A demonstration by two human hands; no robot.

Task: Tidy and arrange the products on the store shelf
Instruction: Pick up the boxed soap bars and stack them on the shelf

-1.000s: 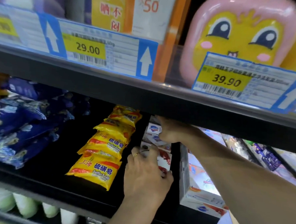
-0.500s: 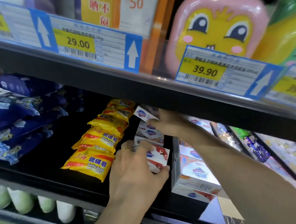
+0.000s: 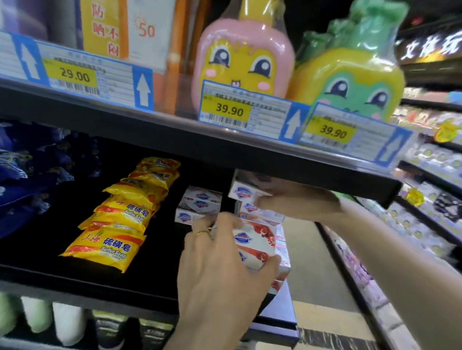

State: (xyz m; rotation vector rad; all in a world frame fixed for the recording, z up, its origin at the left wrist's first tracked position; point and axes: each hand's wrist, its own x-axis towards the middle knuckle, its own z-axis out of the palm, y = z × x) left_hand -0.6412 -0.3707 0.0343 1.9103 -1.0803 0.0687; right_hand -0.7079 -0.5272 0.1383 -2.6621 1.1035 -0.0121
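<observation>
I have two white soap boxes in hand at the right end of the middle shelf point(image 3: 136, 282). My left hand point(image 3: 218, 271) is clamped round the front soap box point(image 3: 255, 244), fingers over its top and thumb at its lower right corner, at the front of the shelf. My right hand point(image 3: 295, 203) reaches in under the upper shelf point(image 3: 173, 133) and grips the top soap box point(image 3: 243, 193), which rides high, just below that shelf's underside and above the stacked boxes point(image 3: 199, 206). To the left, the yellow sulfur soap packs point(image 3: 118, 222) lie in an overlapping row, and beyond them the blue packets point(image 3: 16, 178).

I judge this the stacking step: squaring the white boxes into one neat pile. Next I'd want the top box lowered flat onto the stack, logo forward, edges flush, and the front box pressed back against the row without nudging the yellow packs.
</observation>
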